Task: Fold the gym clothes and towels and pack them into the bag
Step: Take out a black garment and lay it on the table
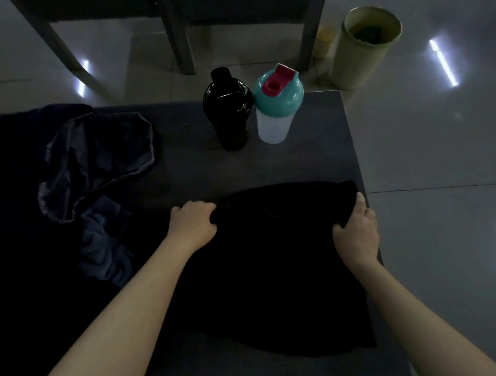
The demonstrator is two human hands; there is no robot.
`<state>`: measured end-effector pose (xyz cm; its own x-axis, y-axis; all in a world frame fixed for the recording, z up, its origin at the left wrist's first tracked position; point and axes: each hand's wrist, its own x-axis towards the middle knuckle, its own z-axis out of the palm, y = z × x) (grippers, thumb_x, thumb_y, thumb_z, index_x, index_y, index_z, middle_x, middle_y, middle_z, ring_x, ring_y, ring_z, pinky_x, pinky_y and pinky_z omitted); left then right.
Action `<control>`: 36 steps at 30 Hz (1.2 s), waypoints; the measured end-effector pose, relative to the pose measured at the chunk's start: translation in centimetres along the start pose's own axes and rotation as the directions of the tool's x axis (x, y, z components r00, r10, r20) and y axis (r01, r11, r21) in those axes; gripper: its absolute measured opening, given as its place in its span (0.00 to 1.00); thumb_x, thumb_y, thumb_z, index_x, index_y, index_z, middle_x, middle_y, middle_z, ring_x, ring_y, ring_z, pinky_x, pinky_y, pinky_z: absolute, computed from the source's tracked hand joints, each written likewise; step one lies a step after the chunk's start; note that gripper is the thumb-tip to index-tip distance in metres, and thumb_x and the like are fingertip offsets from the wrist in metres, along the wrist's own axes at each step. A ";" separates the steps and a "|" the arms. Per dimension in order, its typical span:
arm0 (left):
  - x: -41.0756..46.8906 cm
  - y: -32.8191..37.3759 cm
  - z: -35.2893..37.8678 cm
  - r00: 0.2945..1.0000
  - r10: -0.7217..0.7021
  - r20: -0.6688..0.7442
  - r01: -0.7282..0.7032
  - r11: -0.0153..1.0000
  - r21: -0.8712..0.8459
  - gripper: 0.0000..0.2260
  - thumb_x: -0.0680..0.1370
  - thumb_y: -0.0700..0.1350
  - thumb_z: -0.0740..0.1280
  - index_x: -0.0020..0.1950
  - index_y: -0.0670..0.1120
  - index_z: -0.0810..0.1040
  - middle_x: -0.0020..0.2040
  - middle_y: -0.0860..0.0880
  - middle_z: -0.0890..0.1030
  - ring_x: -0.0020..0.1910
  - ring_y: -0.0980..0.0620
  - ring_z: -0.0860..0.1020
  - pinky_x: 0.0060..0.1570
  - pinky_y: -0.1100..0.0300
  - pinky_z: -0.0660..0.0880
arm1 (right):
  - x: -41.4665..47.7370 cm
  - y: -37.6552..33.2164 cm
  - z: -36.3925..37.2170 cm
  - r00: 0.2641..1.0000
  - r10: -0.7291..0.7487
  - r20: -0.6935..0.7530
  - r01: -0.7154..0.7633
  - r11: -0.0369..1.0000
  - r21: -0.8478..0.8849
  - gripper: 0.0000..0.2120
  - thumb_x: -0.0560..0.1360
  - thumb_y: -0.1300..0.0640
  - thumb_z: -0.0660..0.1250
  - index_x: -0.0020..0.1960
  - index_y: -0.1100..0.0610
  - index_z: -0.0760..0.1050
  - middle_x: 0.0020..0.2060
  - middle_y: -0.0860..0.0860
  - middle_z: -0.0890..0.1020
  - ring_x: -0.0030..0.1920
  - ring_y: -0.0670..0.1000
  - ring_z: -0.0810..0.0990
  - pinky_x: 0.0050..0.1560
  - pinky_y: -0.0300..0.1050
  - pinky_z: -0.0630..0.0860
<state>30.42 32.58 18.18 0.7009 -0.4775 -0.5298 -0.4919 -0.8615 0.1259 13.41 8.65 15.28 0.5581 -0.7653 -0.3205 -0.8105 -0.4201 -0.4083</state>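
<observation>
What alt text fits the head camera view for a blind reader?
The left hand and right hand grip the far edge of a black garment on a dark table. Beyond stand a black bottle and a teal-lidded shaker.

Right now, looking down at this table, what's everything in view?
black garment: one, black, spread on table's near right
dark blue fabric: one, crumpled at table's left; bag or clothing, cannot tell
towel: one, grey-blue, bunched near the fabric
black bottle: one, upright, table's far edge
shaker bottle: one, clear, teal lid, right of black bottle
table: one, dark grey
bin: one, yellow-green, floor beyond
left hand, right hand: each grips the garment's far edge
</observation>
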 end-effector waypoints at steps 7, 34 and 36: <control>1.7 -1.2 -4.6 0.884 -0.057 -0.464 -0.045 0.978 -0.205 0.12 0.71 0.49 0.71 0.39 0.44 0.71 0.41 0.43 0.78 0.43 0.41 0.76 0.41 0.53 0.68 | 1.6 -0.1 0.1 0.990 -0.135 -0.030 0.135 0.991 0.008 0.36 0.72 0.72 0.59 0.76 0.53 0.55 0.62 0.60 0.68 0.59 0.62 0.68 0.54 0.53 0.69; 3.9 -3.1 2.1 0.995 -0.097 -0.026 0.097 0.995 0.036 0.35 0.78 0.65 0.52 0.78 0.49 0.45 0.79 0.50 0.46 0.77 0.45 0.46 0.71 0.39 0.49 | 4.8 -0.6 2.1 0.942 -0.265 0.208 0.331 0.842 -0.427 0.31 0.80 0.41 0.49 0.78 0.50 0.42 0.77 0.50 0.43 0.76 0.54 0.38 0.74 0.58 0.43; 4.0 -3.5 2.3 0.994 -0.111 -0.022 0.112 0.992 0.064 0.37 0.76 0.67 0.53 0.78 0.51 0.43 0.78 0.48 0.45 0.77 0.43 0.44 0.71 0.37 0.48 | 4.7 -1.0 2.3 0.956 -0.224 0.190 0.286 0.856 -0.430 0.32 0.80 0.40 0.48 0.78 0.51 0.40 0.77 0.51 0.41 0.76 0.55 0.37 0.74 0.58 0.41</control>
<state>33.77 34.05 13.70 0.7622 -0.3824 -0.5223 -0.4421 -0.8969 0.0115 17.23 6.64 12.23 0.7491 -0.5449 -0.3768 -0.6108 -0.7883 -0.0743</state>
